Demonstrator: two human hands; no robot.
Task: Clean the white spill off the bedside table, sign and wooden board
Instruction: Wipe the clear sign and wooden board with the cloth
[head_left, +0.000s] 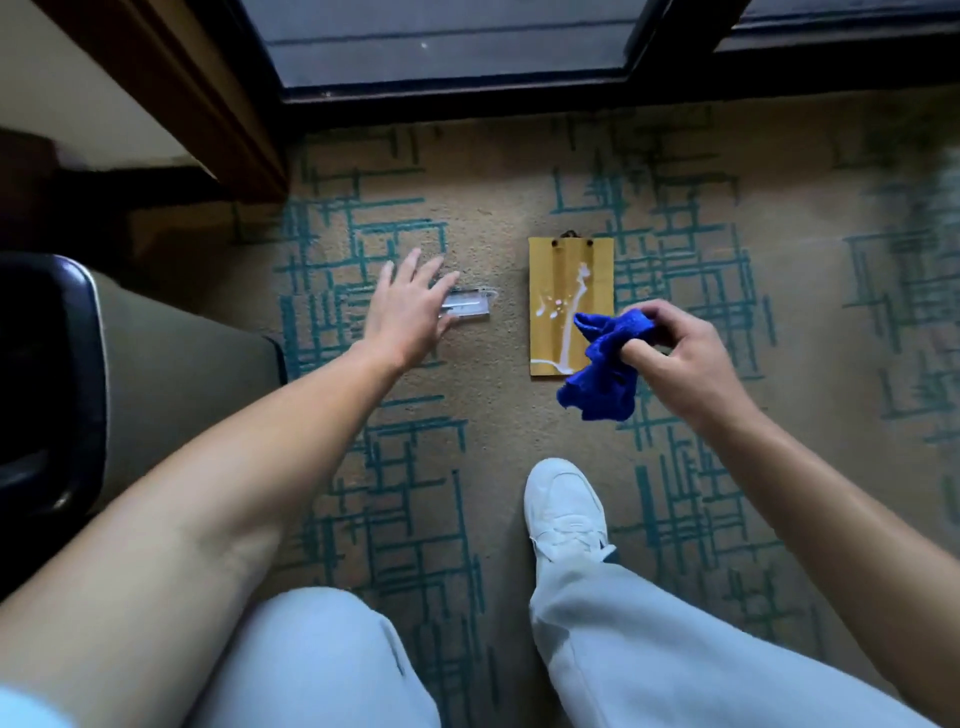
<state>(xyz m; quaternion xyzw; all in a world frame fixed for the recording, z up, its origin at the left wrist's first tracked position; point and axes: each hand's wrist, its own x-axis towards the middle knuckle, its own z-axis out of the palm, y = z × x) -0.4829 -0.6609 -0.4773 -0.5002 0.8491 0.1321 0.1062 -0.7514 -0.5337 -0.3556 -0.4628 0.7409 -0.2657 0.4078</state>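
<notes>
Wooden board (558, 291): there it is, flat on the carpet (701, 322), a yellow-brown rectangle with two small dark studs near its far edge and a dark loop of cord poking out beyond them.
White spill (567, 338): a thin white streak running up the board, splitting into drips and dots on the left, with a curved smear along the near edge.
Board's long axis: away from the person, hanging end pointing toward the dark glass door (457, 47) at the top.
Sign (467, 307): a small clear plastic piece on the carpet left of the board and apart from it, lying crosswise with its long axis left to right; partly hidden under the fingers.
Writing: nothing readable on sign or board, too small and glary to tell.
Left hand (408, 306): stretched out flat, fingers spread wide, over the left end of the sign; contact cannot be told.
Right hand (675, 353): fingers curled tight, gripping a bunched blue cloth (602, 371).
Cloth: bright blue, crumpled, hanging over the board's near right corner and covering part of it.
Bedside table: not identifiable in this view.
Foot: a white shoe (563, 506) planted on the carpet just short of the board, pale trousers (623, 649) below.
Left edge: a dark glossy armrest (72, 384) and beige cushion (182, 374).
</notes>
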